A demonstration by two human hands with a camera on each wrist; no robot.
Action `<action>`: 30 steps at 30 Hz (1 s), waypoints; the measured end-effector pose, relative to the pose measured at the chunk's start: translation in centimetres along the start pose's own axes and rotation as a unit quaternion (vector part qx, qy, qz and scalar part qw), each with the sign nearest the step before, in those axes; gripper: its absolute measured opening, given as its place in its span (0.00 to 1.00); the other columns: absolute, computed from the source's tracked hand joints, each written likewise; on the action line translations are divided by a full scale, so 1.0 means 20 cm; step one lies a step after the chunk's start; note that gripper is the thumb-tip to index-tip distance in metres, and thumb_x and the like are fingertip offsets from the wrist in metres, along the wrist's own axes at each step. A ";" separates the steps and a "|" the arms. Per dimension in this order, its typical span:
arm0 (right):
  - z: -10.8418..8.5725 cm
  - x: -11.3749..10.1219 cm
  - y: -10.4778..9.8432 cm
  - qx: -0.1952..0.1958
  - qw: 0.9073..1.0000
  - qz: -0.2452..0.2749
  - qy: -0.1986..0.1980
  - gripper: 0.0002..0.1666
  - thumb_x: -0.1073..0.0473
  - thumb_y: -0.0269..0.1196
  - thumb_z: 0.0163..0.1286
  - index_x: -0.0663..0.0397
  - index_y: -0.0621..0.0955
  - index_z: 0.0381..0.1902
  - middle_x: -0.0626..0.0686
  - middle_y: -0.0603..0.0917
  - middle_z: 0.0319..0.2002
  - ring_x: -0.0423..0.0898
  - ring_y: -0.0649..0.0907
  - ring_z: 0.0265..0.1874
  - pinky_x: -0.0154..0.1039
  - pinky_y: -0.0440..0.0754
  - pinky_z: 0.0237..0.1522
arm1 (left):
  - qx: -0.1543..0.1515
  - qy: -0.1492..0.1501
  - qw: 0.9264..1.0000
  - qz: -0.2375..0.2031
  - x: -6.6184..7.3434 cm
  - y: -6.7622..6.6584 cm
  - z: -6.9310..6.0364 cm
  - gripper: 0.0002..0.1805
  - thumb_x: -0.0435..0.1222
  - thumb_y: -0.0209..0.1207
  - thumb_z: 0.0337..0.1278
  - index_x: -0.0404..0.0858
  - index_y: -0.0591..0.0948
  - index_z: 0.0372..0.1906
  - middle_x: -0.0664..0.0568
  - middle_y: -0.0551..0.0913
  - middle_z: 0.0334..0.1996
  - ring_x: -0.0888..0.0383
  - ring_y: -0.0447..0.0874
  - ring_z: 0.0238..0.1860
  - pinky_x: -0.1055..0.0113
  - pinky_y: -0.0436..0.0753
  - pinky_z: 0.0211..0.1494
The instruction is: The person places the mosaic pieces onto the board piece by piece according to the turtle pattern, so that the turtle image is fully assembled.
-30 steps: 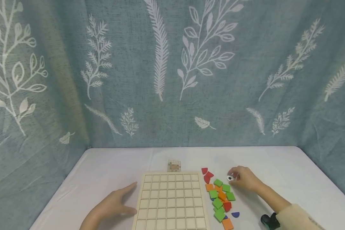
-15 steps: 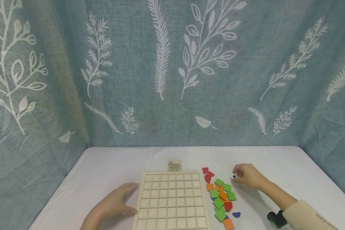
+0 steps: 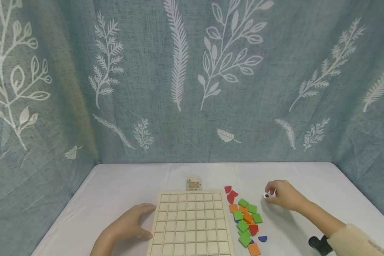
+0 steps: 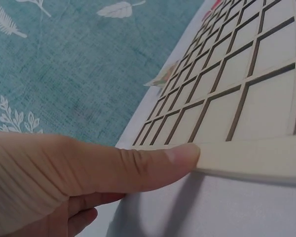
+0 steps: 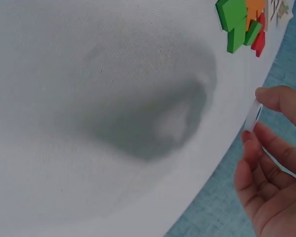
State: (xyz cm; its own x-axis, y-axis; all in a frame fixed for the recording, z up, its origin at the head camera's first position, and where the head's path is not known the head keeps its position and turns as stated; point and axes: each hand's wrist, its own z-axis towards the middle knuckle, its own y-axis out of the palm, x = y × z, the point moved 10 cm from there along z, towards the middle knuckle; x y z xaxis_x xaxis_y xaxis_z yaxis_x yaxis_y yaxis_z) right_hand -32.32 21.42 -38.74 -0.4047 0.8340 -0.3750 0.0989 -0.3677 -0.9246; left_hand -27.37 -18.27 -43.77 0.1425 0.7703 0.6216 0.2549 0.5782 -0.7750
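Pinched between the thumb and fingers of my right hand (image 3: pixel 285 195) is a small white piece with a black dot (image 3: pixel 267 195), like an eye. In the right wrist view this white piece (image 5: pixel 253 116) appears nearly edge-on, above the white table. My left hand (image 3: pixel 124 227) lies at the left side of a pale wooden grid board (image 3: pixel 191 192), thumb and fingers spread. The left wrist view has the thumb tip touching the edge of the board (image 4: pixel 251 159). Nothing is held in that hand.
Right of the board lies a heap of green (image 3: pixel 244 240), orange (image 3: pixel 254 249), red (image 3: pixel 253 229) and blue (image 3: pixel 262 238) pieces. A small picture card (image 3: pixel 193 184) sits behind the board. A dark object (image 3: pixel 319 245) is near the right sleeve. A leaf-patterned curtain (image 3: pixel 198 142) encloses the table.
My right hand has moved to the right and slightly away from me, carrying the white piece farther from the heap. The left hand stays at the board's left edge.
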 end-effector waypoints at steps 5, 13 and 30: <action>0.00 0.00 0.01 -0.017 1.000 0.004 0.006 0.09 0.62 0.69 0.50 0.55 0.79 0.28 0.45 0.74 0.22 0.39 0.70 0.21 0.30 0.71 0.20 | 0.002 -0.023 1.000 0.002 -0.03 0.00 0.00 0.45 0.40 0.75 0.13 0.36 0.76 0.55 0.39 0.74 0.57 0.37 0.65 0.62 0.40 0.62 0.64; -0.01 -0.02 0.01 -0.056 0.998 0.005 -0.019 0.10 0.60 0.69 0.50 0.54 0.78 0.27 0.42 0.73 0.20 0.36 0.68 0.20 0.29 0.70 0.20 | 0.008 -0.029 1.000 -0.006 -0.03 0.00 0.00 0.44 0.39 0.74 0.13 0.36 0.76 0.54 0.39 0.74 0.57 0.37 0.65 0.62 0.40 0.62 0.64; 0.03 -0.18 -0.01 -0.128 0.989 0.033 -0.065 0.09 0.58 0.68 0.52 0.51 0.77 0.27 0.41 0.72 0.20 0.35 0.68 0.20 0.29 0.70 0.21 | 0.021 -0.030 0.999 -0.010 -0.01 -0.01 -0.01 0.43 0.37 0.74 0.13 0.37 0.76 0.54 0.40 0.75 0.57 0.38 0.66 0.62 0.40 0.62 0.64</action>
State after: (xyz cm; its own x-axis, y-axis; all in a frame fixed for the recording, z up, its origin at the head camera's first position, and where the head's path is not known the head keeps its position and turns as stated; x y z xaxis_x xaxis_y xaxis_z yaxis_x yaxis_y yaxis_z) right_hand -31.41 18.13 -37.17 -0.5020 0.7456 -0.4382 0.3486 -0.2893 -0.8915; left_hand -27.22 -18.50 -43.72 0.0789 0.7722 0.6304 0.2165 0.6040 -0.7670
